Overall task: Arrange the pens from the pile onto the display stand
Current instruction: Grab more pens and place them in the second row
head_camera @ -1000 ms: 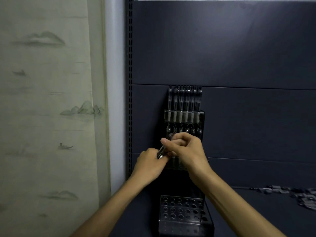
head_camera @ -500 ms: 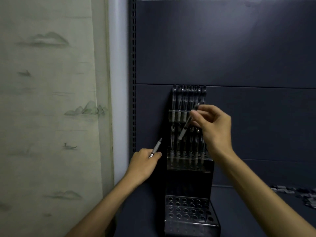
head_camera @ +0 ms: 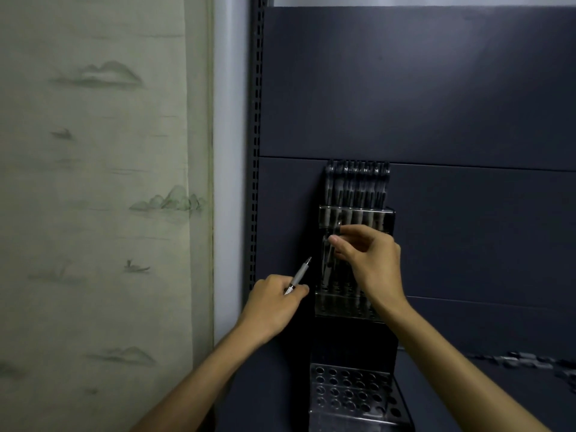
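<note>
A clear tiered display stand [head_camera: 388,219] leans on the dark back panel. Its top tier is packed with dark pens [head_camera: 357,185]. The bottom tier [head_camera: 349,391] shows several empty holes. My right hand [head_camera: 369,260] is in front of the middle tier and pinches the top of a pen [head_camera: 327,260], which stands nearly upright at that tier's left end. My left hand [head_camera: 272,304] is left of the stand and grips a silver pen [head_camera: 300,275] that points up and to the right. The loose pile of pens [head_camera: 526,361] lies on the shelf at the far right.
A slotted shelf upright [head_camera: 257,151] runs down just left of the stand. Beyond it hangs a pale curtain [head_camera: 103,198] with painted hills. The dark shelf surface [head_camera: 442,369] stretches from the stand to the pile.
My right hand has carried its pen from the stand's upper right down to the left end of the middle tier and turned it upright. My left hand keeps its pen, hardly moved.
</note>
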The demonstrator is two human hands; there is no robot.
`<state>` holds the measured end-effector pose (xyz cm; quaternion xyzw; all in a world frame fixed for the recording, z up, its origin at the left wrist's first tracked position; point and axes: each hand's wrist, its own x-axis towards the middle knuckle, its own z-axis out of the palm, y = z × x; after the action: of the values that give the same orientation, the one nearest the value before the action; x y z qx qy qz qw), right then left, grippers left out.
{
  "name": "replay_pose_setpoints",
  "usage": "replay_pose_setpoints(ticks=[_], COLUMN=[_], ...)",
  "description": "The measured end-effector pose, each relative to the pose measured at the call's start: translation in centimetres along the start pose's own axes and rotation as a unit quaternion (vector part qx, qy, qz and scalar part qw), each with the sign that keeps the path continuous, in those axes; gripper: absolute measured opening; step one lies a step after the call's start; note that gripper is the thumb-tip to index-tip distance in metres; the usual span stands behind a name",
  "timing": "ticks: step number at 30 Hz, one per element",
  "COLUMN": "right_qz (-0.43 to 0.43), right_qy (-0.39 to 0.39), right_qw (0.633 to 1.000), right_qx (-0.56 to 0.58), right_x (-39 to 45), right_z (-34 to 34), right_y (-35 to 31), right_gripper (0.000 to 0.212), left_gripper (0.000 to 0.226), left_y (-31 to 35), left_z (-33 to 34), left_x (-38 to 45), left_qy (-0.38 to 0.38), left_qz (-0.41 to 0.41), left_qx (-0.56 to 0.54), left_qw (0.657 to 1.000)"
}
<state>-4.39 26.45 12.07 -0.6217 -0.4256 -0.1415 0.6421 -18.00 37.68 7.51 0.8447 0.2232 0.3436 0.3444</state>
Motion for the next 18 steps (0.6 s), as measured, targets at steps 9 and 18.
replay_pose_setpoints(ticks=[9,18], right_qz=[-0.033,-0.014], right_qy=[0.010,-0.040], right_qw=[0.996,0.988], right_qx=[-0.079,-0.151], right_x=[0.4,-1.5], right_z=[0.2,0.8], right_y=[-0.2,1.5], right_gripper=[0.027,0.025], left_gripper=[0.052,0.050], left_y=[0.0,0.2], left_z=[0.3,0.4], left_x=[-0.1,-0.1], left_qy=[-0.003,-0.005], left_qz=[0.000,0.003], left_qx=[-0.003,-0.006], left_qw=[1.000,1.000])
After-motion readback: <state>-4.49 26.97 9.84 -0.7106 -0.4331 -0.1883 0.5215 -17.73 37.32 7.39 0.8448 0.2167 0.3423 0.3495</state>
